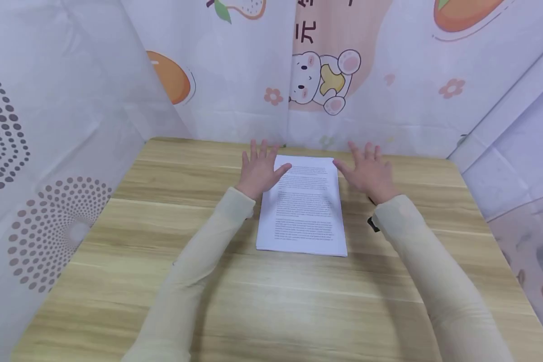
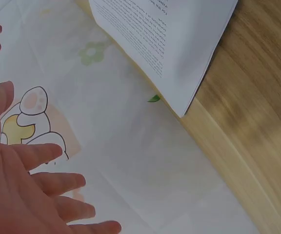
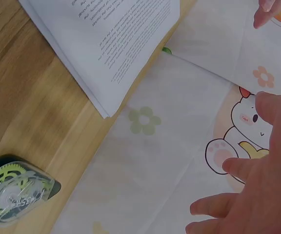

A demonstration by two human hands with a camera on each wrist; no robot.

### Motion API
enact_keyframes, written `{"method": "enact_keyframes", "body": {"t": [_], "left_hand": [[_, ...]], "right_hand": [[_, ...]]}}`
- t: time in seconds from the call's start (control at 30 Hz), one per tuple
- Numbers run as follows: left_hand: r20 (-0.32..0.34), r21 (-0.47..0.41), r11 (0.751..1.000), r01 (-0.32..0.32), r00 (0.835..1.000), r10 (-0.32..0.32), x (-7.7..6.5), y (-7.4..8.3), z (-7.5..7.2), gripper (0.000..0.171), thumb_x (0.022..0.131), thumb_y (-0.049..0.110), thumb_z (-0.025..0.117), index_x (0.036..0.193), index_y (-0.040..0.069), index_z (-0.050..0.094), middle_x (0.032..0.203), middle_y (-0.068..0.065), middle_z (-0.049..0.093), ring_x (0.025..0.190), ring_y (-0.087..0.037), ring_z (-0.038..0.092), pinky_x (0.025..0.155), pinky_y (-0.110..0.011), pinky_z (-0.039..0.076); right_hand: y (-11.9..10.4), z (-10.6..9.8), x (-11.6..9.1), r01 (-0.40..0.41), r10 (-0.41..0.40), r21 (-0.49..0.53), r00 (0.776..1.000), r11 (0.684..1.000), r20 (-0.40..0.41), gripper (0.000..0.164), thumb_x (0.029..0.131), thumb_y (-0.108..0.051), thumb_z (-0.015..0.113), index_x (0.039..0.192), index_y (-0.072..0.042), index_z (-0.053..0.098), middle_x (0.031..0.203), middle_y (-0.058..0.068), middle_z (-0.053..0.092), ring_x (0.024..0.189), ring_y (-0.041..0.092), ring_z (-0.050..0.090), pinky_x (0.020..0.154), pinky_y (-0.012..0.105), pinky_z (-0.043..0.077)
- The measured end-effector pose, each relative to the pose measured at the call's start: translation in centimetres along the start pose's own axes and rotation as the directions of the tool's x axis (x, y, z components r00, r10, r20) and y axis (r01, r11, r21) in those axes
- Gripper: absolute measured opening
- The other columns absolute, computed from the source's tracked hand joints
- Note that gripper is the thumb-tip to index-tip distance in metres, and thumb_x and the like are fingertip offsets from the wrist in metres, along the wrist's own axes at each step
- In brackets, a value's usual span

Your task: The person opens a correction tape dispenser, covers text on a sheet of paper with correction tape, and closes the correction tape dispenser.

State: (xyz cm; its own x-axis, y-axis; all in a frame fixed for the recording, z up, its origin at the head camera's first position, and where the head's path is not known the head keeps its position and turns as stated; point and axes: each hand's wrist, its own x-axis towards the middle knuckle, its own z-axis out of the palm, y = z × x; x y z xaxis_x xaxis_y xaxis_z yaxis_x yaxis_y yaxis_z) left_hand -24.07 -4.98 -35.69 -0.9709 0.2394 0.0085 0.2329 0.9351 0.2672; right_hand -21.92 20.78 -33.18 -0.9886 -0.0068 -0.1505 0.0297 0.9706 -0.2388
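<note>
A stack of printed paper [image 1: 305, 206] lies on the wooden table, its far edge near the table's back edge. My left hand [image 1: 259, 172] is raised with fingers spread, overlapping the stack's upper left side in the head view. On the other side, my right hand [image 1: 368, 173] also has its fingers spread, thumb close to the upper right corner. Both palms hold nothing. In the right wrist view, a correction tape dispenser [image 3: 18, 190] with a clear case and green gear lies right of the stack; my right hand and sleeve largely hide that spot in the head view.
The wooden table [image 1: 271, 311] extends toward me and to both sides. Behind it hangs a white curtain [image 1: 235, 110] with cartoon and fruit prints. More patterned cloth [image 1: 72, 151] closes in the left side, and similar cloth hangs at the right.
</note>
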Motion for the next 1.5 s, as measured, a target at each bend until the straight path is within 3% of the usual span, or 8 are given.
{"method": "enact_keyframes", "body": {"t": [0.23, 0.47, 0.83, 1.1, 1.5], "left_hand": [[-0.037, -0.010, 0.998, -0.061, 0.997, 0.060, 0.5, -0.6, -0.2, 0.068, 0.093, 0.056, 0.040, 0.144, 0.012, 0.034, 0.151, -0.017, 0.028, 0.143, -0.039, 0.013, 0.112, -0.055, 0.019], [-0.085, -0.018, 0.989, -0.148, 0.986, 0.146, 1.0, -1.5, -0.1, 0.062, 0.092, 0.051, 0.048, 0.134, 0.005, 0.046, 0.137, -0.014, 0.046, 0.129, -0.028, 0.037, 0.106, -0.045, 0.034], [-0.028, -0.077, 0.955, -0.287, 0.958, 0.286, 0.7, -2.8, 0.2, 0.056, 0.087, 0.042, 0.061, 0.131, 0.009, 0.051, 0.133, -0.011, 0.050, 0.124, -0.029, 0.044, 0.106, -0.041, 0.034], [0.070, -0.113, 0.898, -0.426, 0.898, 0.435, 0.0, -3.4, 1.2, 0.051, 0.085, 0.036, 0.064, 0.126, 0.007, 0.055, 0.124, -0.012, 0.055, 0.116, -0.028, 0.049, 0.102, -0.039, 0.037], [0.207, -0.064, 0.846, -0.530, 0.822, 0.531, -0.8, -3.9, 3.5, 0.042, 0.083, 0.039, 0.064, 0.116, 0.014, 0.061, 0.115, -0.006, 0.057, 0.104, -0.022, 0.052, 0.093, -0.034, 0.043]], "right_hand": [[1.2, -0.5, 0.1, -0.003, 0.003, -0.005, 1.000, 1.000, -0.010, 0.088, 0.084, -0.077, 0.016, 0.152, -0.022, 0.001, 0.152, 0.031, -0.003, 0.139, 0.050, -0.005, 0.103, 0.071, 0.010], [2.4, -0.9, -0.1, -0.009, 0.009, 0.001, 1.000, 1.000, -0.019, 0.087, 0.086, -0.074, 0.019, 0.152, -0.019, 0.002, 0.151, 0.032, -0.001, 0.139, 0.051, -0.002, 0.101, 0.072, 0.014], [4.2, -1.1, -0.5, 0.002, 0.000, 0.033, 0.999, 0.999, -0.038, 0.093, 0.084, -0.076, 0.024, 0.151, -0.014, 0.007, 0.149, 0.034, 0.013, 0.132, 0.055, 0.020, 0.095, 0.070, 0.025], [6.2, -0.4, -0.8, -0.009, 0.012, 0.072, 0.999, 0.997, -0.039, 0.088, 0.087, -0.069, 0.033, 0.149, -0.008, 0.018, 0.145, 0.030, 0.029, 0.129, 0.051, 0.030, 0.096, 0.067, 0.028], [9.3, 1.7, -1.2, -0.058, 0.051, 0.091, 0.995, 0.994, 0.082, 0.091, 0.088, -0.067, 0.032, 0.144, 0.004, 0.023, 0.135, 0.039, 0.034, 0.120, 0.054, 0.035, 0.094, 0.064, 0.033]]}}
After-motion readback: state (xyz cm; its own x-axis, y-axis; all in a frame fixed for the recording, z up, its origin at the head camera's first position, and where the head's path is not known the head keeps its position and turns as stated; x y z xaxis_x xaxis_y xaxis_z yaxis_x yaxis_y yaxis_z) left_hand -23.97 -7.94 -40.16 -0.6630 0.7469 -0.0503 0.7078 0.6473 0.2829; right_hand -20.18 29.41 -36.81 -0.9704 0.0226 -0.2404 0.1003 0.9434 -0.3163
